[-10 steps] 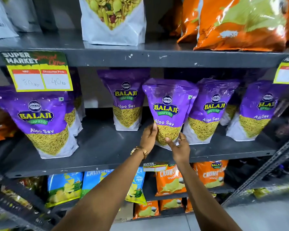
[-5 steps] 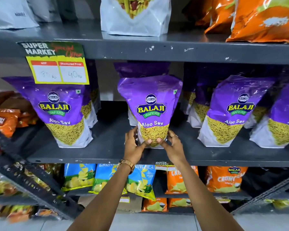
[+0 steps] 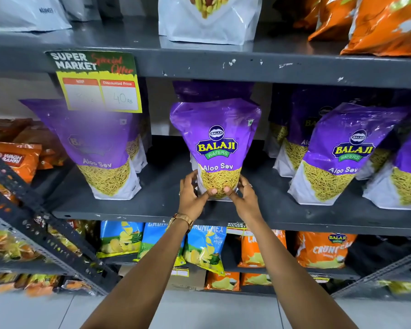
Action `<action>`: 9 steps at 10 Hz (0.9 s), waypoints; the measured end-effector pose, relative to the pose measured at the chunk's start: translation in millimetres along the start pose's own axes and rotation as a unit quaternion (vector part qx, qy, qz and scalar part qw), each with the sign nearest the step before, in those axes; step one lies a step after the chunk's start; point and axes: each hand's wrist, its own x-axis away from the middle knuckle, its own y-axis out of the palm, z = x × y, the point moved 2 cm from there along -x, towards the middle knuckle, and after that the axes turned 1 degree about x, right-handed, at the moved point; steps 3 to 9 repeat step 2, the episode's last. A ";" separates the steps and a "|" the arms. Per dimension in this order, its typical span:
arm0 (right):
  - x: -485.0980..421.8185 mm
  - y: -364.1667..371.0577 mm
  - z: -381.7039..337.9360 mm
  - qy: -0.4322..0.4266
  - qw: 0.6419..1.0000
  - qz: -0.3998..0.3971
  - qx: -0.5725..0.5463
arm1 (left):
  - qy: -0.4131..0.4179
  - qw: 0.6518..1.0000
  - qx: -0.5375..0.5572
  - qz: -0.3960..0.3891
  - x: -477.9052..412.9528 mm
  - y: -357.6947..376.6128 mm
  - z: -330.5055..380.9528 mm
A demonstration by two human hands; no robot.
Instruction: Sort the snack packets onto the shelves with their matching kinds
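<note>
A purple Balaji Aloo Sev packet (image 3: 215, 143) stands upright on the middle grey shelf (image 3: 152, 207), in front of another purple packet. My left hand (image 3: 192, 195) grips its lower left corner and my right hand (image 3: 241, 195) its lower right corner, thumbs pressed on the front. More Aloo Sev packets stand on the same shelf: one at the left (image 3: 100, 153) and one at the right (image 3: 337, 157), with others behind them.
The upper shelf (image 3: 223, 67) holds a white mixture packet (image 3: 209, 22) and orange packets (image 3: 384, 24). A price tag (image 3: 97, 84) hangs from its edge. Below are blue chip packets (image 3: 121, 238) and orange Crunchex packets (image 3: 323, 250). A slanted metal rack (image 3: 40, 224) crosses the left.
Both hands carried the purple packet leftward along the shelf, from beside the right packets to the gap in the middle, and set its base down.
</note>
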 end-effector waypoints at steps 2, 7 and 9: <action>17.3 1.8 -18.6 0.027 0.996 0.080 0.036 | 0.036 0.999 -0.025 0.008 9.9 -11.8 11.5; 17.3 1.8 -18.6 0.027 0.996 0.080 0.036 | 0.036 0.999 -0.025 0.008 9.9 -11.8 11.5; 17.3 1.8 -18.6 0.027 0.996 0.080 0.036 | 0.036 0.999 -0.025 0.008 9.9 -11.8 11.5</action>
